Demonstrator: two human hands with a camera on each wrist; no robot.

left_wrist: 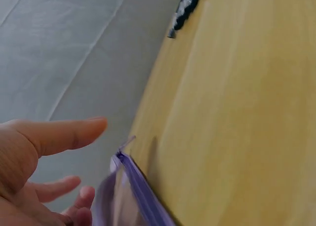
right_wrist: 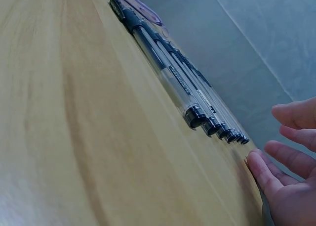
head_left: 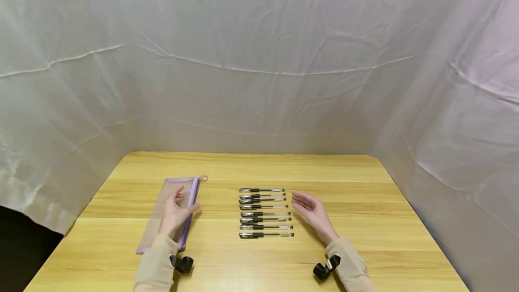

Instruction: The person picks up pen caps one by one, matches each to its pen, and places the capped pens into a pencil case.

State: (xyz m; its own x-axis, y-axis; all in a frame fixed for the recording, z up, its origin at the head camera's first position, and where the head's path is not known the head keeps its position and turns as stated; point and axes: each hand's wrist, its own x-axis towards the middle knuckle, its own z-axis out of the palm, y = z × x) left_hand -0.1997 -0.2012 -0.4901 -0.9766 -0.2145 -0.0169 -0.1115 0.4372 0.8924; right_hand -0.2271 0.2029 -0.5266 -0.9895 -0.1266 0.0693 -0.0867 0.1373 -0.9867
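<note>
My left hand [head_left: 175, 213] hovers over a mesh zip pouch [head_left: 156, 224] with purple edging, thumb and fingers spread apart and holding nothing. The pouch lies at the table's left, its purple zipper [left_wrist: 143, 196] along the right side and a small ring [head_left: 204, 178] at the far end. Several black-gripped clear gel pens [head_left: 266, 234] lie in a column at the middle, parallel, with their capped ends to the left. Just right of their tail ends is my right hand [head_left: 314, 214], its fingers relaxed and holding nothing; in the right wrist view it appears beside the pens [right_wrist: 173, 82].
A wood-grain table [head_left: 227, 265] carries everything. Pale grey sheeting [head_left: 259, 102] hangs behind it and along both sides. Each wrist wears a small black camera, one on the left [head_left: 182, 263] and one on the right [head_left: 326, 268].
</note>
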